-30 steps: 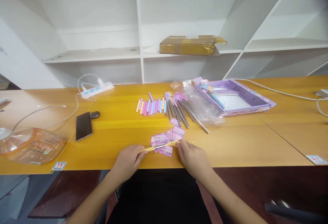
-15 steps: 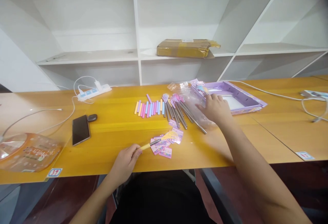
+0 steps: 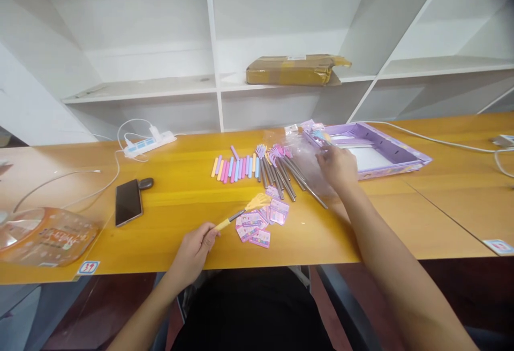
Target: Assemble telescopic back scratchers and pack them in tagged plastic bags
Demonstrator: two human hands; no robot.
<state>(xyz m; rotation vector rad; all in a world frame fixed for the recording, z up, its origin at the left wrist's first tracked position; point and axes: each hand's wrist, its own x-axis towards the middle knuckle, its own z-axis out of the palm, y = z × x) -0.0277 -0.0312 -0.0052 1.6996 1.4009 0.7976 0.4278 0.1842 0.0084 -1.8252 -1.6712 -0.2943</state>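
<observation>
My left hand (image 3: 195, 249) is closed round the yellow handle of a back scratcher (image 3: 229, 220), whose yellow claw hangs over the pink and purple cards (image 3: 257, 227). At the left edge of the purple box (image 3: 395, 163), my right hand (image 3: 336, 162) has its fingers bent over clear plastic bags (image 3: 307, 161) and small packets (image 3: 320, 134); what its fingertips hold is hidden. Metal rods (image 3: 284, 177) with coloured claws lie left of the bags. Beside them is a row of pink, blue, purple and yellow handle tubes (image 3: 235, 169).
A black phone (image 3: 128, 202) lies at the left, near an orange plastic package (image 3: 50, 236). Behind it stands a white power strip (image 3: 149, 144) with cables. On the shelf is a taped cardboard box (image 3: 289, 71).
The scratcher in my left hand is tilted more steeply, its claw higher. The fingers of my right hand have drawn in over the bags and packets. The view has shifted slightly.
</observation>
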